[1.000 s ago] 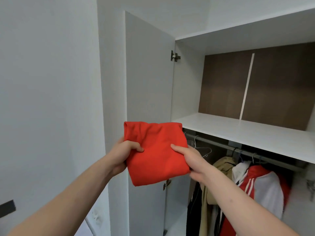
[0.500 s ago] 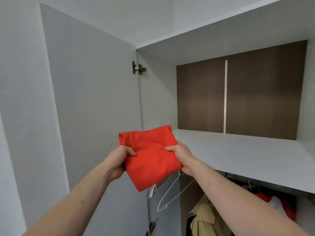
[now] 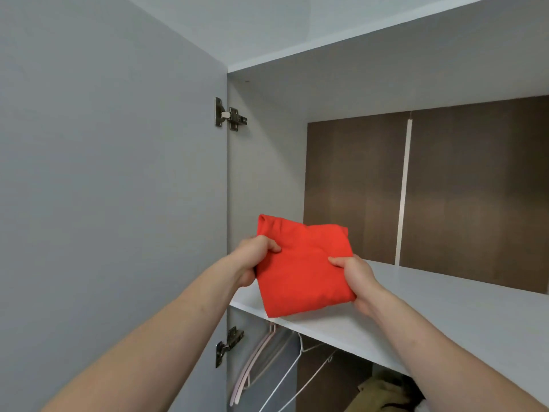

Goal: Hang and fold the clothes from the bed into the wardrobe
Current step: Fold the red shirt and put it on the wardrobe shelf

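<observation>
Head view: red garment (image 3: 300,269) between hands (image 3: 306,266).

A grey wardrobe door (image 3: 113,188) is seen swung open on the left, carried on two metal hinges (image 3: 230,115). Inside, a pale shelf (image 3: 445,316) is backed by dark brown wood panels (image 3: 475,188) split by a light vertical strip (image 3: 404,191). Pale, even light is cast over the white ceiling (image 3: 252,28).

Home bedroom, at open wardrobe (image 3: 267,173): white shelf (image 3: 445,316) w/ brown back panel, door hinges (image 3: 230,114), empty hangers (image 3: 267,361) + khaki garment (image 3: 383,394) hung below.
</observation>
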